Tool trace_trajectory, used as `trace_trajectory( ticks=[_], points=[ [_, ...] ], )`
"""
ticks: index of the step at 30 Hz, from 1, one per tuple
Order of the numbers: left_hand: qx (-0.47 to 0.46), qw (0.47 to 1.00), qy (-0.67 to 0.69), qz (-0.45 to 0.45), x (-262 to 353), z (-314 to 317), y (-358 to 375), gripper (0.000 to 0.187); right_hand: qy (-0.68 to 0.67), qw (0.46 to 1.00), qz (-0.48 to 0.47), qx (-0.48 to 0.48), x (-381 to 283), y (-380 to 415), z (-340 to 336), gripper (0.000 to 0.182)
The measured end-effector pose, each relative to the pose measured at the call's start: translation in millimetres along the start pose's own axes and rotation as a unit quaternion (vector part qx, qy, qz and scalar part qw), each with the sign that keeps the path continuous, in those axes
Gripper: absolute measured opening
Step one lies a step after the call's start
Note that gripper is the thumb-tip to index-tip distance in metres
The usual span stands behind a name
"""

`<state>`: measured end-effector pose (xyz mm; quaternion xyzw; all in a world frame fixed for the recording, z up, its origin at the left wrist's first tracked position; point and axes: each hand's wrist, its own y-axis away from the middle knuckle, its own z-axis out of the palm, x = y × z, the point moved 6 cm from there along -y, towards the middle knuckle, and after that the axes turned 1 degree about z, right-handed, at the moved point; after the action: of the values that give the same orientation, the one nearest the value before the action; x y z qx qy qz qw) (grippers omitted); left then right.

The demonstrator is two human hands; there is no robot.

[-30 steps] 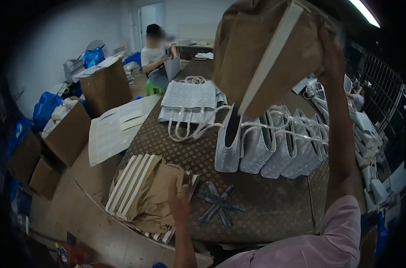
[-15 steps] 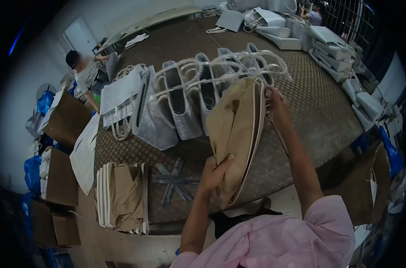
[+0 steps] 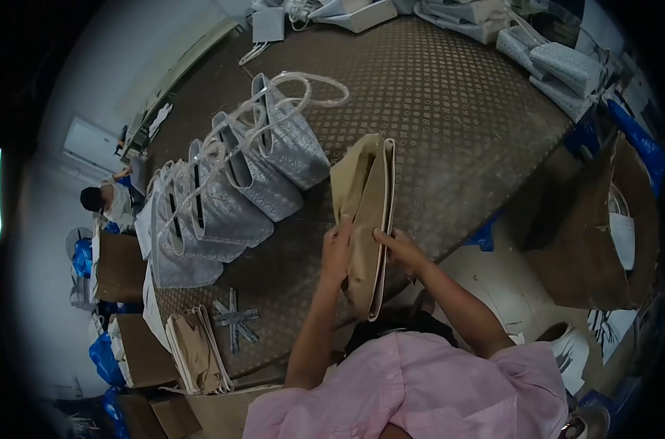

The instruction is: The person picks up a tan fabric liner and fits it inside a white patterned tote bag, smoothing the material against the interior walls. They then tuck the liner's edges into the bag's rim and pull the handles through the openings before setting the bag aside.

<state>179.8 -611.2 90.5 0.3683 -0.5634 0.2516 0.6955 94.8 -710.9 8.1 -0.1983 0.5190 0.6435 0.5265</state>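
I hold a flat, folded tan cloth piece with pale edging [image 3: 365, 256] upright in front of my body, over the table's near edge. My left hand [image 3: 337, 252] is closed on its left side, thumb against the tan face. My right hand [image 3: 402, 252] pinches the pale right edge at about the same height. The piece gapes at its top left. Left of it, silver bags with clear rope-like handles [image 3: 288, 139] stand in a row. A stack of similar tan pieces [image 3: 197, 351] lies at the table's near left, beside crossed grey strips [image 3: 235, 320].
The patterned brown table [image 3: 449, 124] fills the middle. More silver bags [image 3: 566, 66] lie along its far and right edges. Open cardboard boxes [image 3: 581, 241] stand at the right and left. Another person [image 3: 116, 201] is at the far left.
My view has turned to the right. My right hand has moved from the top of the tan piece down to its middle edge, and the piece now stands more upright, away from the silver bags.
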Motion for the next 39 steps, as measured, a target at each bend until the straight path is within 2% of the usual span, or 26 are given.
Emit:
trace_trajectory(
  ticks=[2,4,6,8,10,12,13,15,16,18,21,23,25,26,27,28,29,30,31,32,33,34,35,37,38,39],
  points=[
    [0.074,0.982,0.171,-0.029,-2.6,8.0,-12.6,0.044,-0.072,0.996,-0.049,0.028,-19.2,3.3,-13.0,0.058],
    [0.081,0.988,0.132,-0.011,-8.4,-0.6,-22.5,0.046,-0.230,0.965,-0.109,0.061,-24.0,7.5,-30.1,0.044],
    [0.083,0.992,0.100,-0.004,-14.3,-13.8,-29.3,0.047,-0.234,0.965,-0.101,0.058,-17.7,-4.6,-52.1,0.046],
    [0.024,0.997,0.076,0.006,-13.5,-16.7,-41.7,0.046,-0.082,0.987,-0.099,0.098,-22.2,-11.5,-66.5,0.056],
    [0.031,0.997,0.062,-0.034,-1.5,-7.6,-45.5,0.041,-0.032,0.978,-0.141,0.152,-50.7,0.3,-48.4,0.061],
    [-0.071,0.968,-0.223,-0.091,5.0,2.3,-48.5,0.036,0.071,0.973,-0.102,0.193,-69.3,0.4,-38.6,0.062],
    [-0.070,0.970,-0.214,-0.091,-2.3,-1.6,-53.4,0.036,0.080,0.973,-0.098,0.194,-72.2,-6.5,-38.0,0.062],
    [-0.031,0.996,-0.085,0.026,-5.0,-7.2,-68.3,0.031,0.010,0.984,-0.042,0.175,-67.8,-18.9,-47.5,0.063],
    [-0.034,0.996,-0.078,0.026,-5.6,-15.2,-73.6,0.031,0.015,0.983,-0.042,0.181,-72.5,-16.8,-64.3,0.063],
    [-0.021,0.984,0.177,-0.001,-5.2,-38.0,-79.2,0.034,-0.211,0.969,-0.106,0.077,-85.2,-5.5,-87.3,0.052],
    [-0.030,0.982,0.180,-0.041,-12.9,-40.3,-86.8,0.040,-0.187,0.968,-0.153,0.065,-104.6,-0.8,-91.5,0.048],
    [-0.053,0.976,0.198,-0.080,-30.2,-41.0,-85.9,0.042,-0.143,0.978,-0.100,0.110,-95.0,-15.1,-98.3,0.047],
    [-0.027,0.994,0.078,-0.077,-69.0,-51.9,-97.2,0.047,0.006,0.980,-0.029,0.196,-65.7,-47.9,-127.5,0.044],
    [-0.020,0.994,0.077,-0.071,-78.1,-53.0,-95.0,0.047,0.009,0.982,-0.032,0.188,-45.8,-69.3,-144.1,0.044],
    [0.015,0.988,-0.133,-0.075,-88.4,-56.6,-89.6,0.052,0.161,0.967,-0.038,0.193,-30.7,-87.7,-160.9,0.042],
    [0.050,0.937,-0.336,-0.083,-94.6,-55.5,-83.5,0.058,0.309,0.931,-0.041,0.193,-23.6,-95.4,-169.9,0.040],
    [0.097,0.900,-0.424,-0.022,-71.8,-40.1,-68.7,0.060,0.309,0.932,-0.035,0.185,-18.3,-94.7,-169.9,0.040],
    [0.101,0.899,-0.424,-0.031,-79.2,-32.3,-65.8,0.060,0.420,0.886,-0.045,0.193,-16.9,-94.8,-166.8,0.037],
    [0.094,0.876,-0.463,0.101,-73.1,-15.4,-71.1,0.060,0.528,0.824,-0.061,0.199,-22.5,-98.7,-164.6,0.034],
    [0.084,0.834,-0.493,0.232,-65.9,4.1,-74.2,0.061,0.529,0.823,-0.063,0.195,-28.7,-101.3,-158.1,0.034],
    [0.088,0.834,-0.494,0.229,-66.1,18.5,-84.7,0.061,0.564,0.783,-0.102,0.242,-40.4,-96.9,-147.5,0.032],
    [0.029,0.800,-0.539,0.262,-66.1,43.7,-99.7,0.062,0.595,0.737,-0.143,0.287,-51.6,-93.6,-136.9,0.029],
    [-0.031,0.758,-0.582,0.293,-71.0,63.3,-107.1,0.063,0.595,0.738,-0.147,0.282,-52.8,-99.1,-129.2,0.029],
    [-0.010,0.731,-0.631,0.261,-113.5,61.1,-129.5,0.065,0.639,0.685,-0.167,0.306,-65.2,-113.8,-118.6,0.026],
    [0.003,0.704,-0.672,0.230,-127.7,57.0,-138.1,0.067,0.636,0.686,-0.173,0.306,-65.9,-124.7,-133.9,0.026],
    [0.006,0.701,-0.675,0.232,-125.9,54.0,-136.2,0.067,0.605,0.732,-0.199,0.244,-56.9,-142.2,-160.8,0.026]
  ],
)
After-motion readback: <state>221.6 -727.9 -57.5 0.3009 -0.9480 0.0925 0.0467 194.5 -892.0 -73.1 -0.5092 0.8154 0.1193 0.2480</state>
